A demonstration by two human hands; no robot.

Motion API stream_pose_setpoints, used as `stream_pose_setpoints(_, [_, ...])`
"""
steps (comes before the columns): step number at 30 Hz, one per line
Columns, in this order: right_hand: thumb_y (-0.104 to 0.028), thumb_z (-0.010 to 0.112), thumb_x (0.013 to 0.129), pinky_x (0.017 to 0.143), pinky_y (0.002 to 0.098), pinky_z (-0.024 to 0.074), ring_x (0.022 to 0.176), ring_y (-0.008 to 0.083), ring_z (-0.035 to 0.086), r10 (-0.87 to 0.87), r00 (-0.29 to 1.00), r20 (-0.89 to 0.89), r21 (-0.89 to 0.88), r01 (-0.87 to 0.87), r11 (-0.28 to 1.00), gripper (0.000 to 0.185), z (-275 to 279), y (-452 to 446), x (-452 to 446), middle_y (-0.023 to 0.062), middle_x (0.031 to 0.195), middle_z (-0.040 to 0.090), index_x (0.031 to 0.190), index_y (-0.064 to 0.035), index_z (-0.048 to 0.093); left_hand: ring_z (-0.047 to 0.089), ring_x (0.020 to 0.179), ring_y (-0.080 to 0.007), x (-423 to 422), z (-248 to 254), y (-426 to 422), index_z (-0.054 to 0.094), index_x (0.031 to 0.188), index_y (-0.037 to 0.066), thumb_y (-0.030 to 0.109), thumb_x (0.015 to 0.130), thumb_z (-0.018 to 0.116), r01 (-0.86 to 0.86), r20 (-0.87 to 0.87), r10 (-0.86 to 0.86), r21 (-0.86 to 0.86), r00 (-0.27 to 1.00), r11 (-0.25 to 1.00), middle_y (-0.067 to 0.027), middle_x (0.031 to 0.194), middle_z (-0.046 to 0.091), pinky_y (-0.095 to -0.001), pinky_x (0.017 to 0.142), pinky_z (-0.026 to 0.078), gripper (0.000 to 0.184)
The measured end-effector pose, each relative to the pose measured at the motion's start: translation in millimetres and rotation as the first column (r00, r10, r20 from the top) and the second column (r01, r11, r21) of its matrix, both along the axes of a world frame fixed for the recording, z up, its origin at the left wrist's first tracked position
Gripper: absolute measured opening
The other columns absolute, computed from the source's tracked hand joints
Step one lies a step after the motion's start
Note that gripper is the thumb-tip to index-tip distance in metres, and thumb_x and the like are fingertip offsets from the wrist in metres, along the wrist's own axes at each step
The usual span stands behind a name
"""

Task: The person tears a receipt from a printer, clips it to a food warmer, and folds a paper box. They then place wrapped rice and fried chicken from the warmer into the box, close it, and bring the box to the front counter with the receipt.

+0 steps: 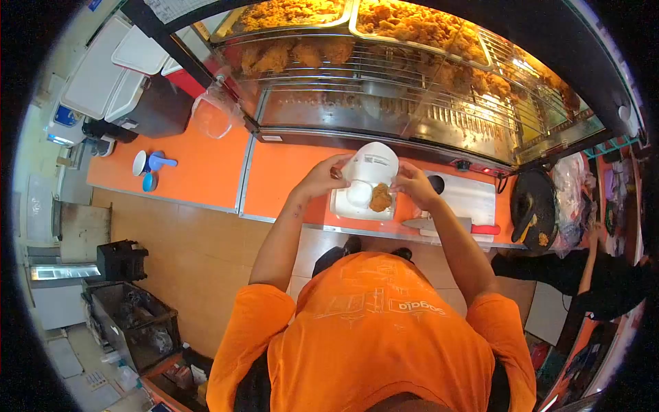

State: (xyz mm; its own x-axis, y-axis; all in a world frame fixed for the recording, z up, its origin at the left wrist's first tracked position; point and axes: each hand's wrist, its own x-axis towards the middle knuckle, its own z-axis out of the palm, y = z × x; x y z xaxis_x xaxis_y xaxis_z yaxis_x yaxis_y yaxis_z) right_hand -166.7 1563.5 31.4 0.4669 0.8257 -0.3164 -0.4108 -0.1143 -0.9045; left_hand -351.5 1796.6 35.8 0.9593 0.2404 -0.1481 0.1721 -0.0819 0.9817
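A white takeaway box (344,204) lies on the orange counter in front of me, with a white rounded mound and a brown fried piece (380,198) in it. Above its far part is a white oval packet or lid with small print (376,162). My left hand (325,176) has its fingers closed at the left edge of this white piece, and a small dark red item shows by the fingers. My right hand (414,184) is at its right edge, fingertips bent in beside the fried piece.
A glass warmer with fried food on racks (322,69) stands behind the counter. To the right lie a knife with a red handle (486,229), a white board (473,199) and a black bowl (534,209). Blue and white cups (158,162) stand left. Another person's arm (590,257) shows far right.
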Motion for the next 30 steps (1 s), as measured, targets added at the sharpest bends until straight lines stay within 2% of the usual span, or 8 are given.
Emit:
stream_pose_setpoints(5, [-0.004, 0.064, 0.091, 0.070, 0.0301, 0.0567, 0.075, 0.0130, 0.064, -0.066, 0.985, 0.161, 0.047, 0.059, 0.997, 0.032, -13.2, 5.6, -7.9, 0.0034, 0.094, 0.066, 0.123, -0.0008, 0.061, 0.059, 0.077, -0.0101, 10.2, -14.3, 10.4, 0.064, 0.125, 0.004, 0.012, 0.078, 0.081, -0.085, -0.004, 0.087, 0.188, 0.996, 0.978, -0.0071, 0.101, 0.068, -0.0260, 0.071, 0.050, 0.050])
stream_pose_setpoints(7, [-0.009, 0.066, 0.093, 0.070, 0.0315, 0.0570, 0.068, 0.0113, 0.061, 0.036, 0.900, 0.435, -0.174, 0.045, 0.984, 0.015, -31.3, 9.1, 3.0, 0.0031, 0.088, 0.065, 0.106, -0.0005, 0.064, 0.058, 0.073, -0.0092, 19.6, -5.1, 6.4, 0.069, 0.117, 0.003, 0.015, 0.079, 0.081, -0.146, 0.036, 0.142, 0.297, 0.989, 0.944, -0.0064, 0.087, 0.068, -0.0252, 0.068, 0.049, 0.042])
stream_pose_setpoints(9, [-0.012, 0.066, 0.094, 0.068, 0.0303, 0.0550, 0.066, 0.0107, 0.059, -0.011, 0.911, 0.413, -0.208, 0.106, 0.972, 0.014, -34.9, 12.1, 4.9, 0.0015, 0.084, 0.064, 0.102, -0.0005, 0.065, 0.057, 0.066, -0.0104, 26.0, 8.6, 3.5, 0.074, 0.102, 0.001, 0.022, 0.081, 0.082, -0.239, -0.126, 0.295, 0.335, 0.947, 0.911, -0.0071, 0.075, 0.067, -0.0272, 0.063, 0.049, 0.031])
stream_pose_setpoints(14, [-0.018, 0.065, 0.096, 0.061, 0.0266, 0.0473, 0.065, 0.0097, 0.055, -0.053, 0.776, 0.629, -0.182, 0.212, 0.960, 0.017, -37.8, 14.4, 2.5, -0.0007, 0.078, 0.062, 0.096, -0.0006, 0.067, 0.067, 0.073, -0.0166, 29.1, -14.1, 13.8, 0.075, 0.102, 0.004, 0.022, 0.082, 0.080, -0.192, -0.047, 0.218, 0.322, 0.975, 0.927, -0.0126, 0.087, 0.074, -0.0311, 0.069, 0.052, 0.027])
stream_pose_setpoints(17, [-0.018, 0.066, 0.095, 0.059, 0.0258, 0.0432, 0.066, 0.0114, 0.055, -0.042, 0.493, 0.869, -0.077, 0.220, 0.972, 0.017, -28.7, 13.1, 3.9, 0.0023, 0.080, 0.065, 0.101, -0.0018, 0.068, 0.067, 0.077, -0.0198, 24.8, 2.9, 11.5, 0.071, 0.111, 0.005, 0.021, 0.084, 0.078, -0.178, 0.124, 0.136, 0.460, 0.983, 0.870, -0.0116, 0.093, 0.072, -0.0314, 0.070, 0.053, 0.032])
stream_pose_setpoints(19, [-0.015, 0.067, 0.093, 0.063, 0.0272, 0.0462, 0.071, 0.0130, 0.057, -0.251, 0.259, 0.933, 0.155, 0.342, 0.927, 0.016, 4.3, 18.9, -5.7, 0.0061, 0.084, 0.068, 0.104, -0.0033, 0.068, 0.067, 0.080, -0.0213, 25.0, 14.3, 10.2, 0.069, 0.116, 0.006, 0.020, 0.085, 0.076, -0.213, 0.218, 0.111, 0.531, 0.970, 0.820, -0.0112, 0.097, 0.071, -0.0314, 0.071, 0.053, 0.035])
stream_pose_setpoints(23, [-0.012, 0.067, 0.090, 0.074, 0.0351, 0.0526, 0.084, 0.0277, 0.066, -0.194, 0.402, 0.895, 0.058, 0.326, 0.944, 0.015, 24.3, 19.2, -4.1, 0.0129, 0.096, 0.071, 0.103, -0.0054, 0.069, 0.067, 0.086, -0.0234, 31.5, 23.5, 12.0, 0.067, 0.115, 0.007, 0.015, 0.087, 0.072, -0.293, 0.307, 0.163, 0.447, 0.938, 0.845, -0.0099, 0.100, 0.069, -0.0343, 0.076, 0.055, 0.029])
stream_pose_setpoints(30, [-0.008, 0.068, 0.086, 0.079, 0.0384, 0.0550, 0.091, 0.0284, 0.068, -0.164, 0.035, 0.986, 0.158, 0.132, 0.979, 0.007, 20.5, 15.9, 8.0, 0.0100, 0.098, 0.072, 0.093, -0.0076, 0.069, 0.067, 0.093, -0.0289, 32.0, 6.0, 27.6, 0.070, 0.095, 0.005, 0.011, 0.089, 0.067, -0.231, 0.371, -0.044, 0.663, 0.928, 0.712, -0.0087, 0.101, 0.069, -0.0381, 0.081, 0.055, 0.009])
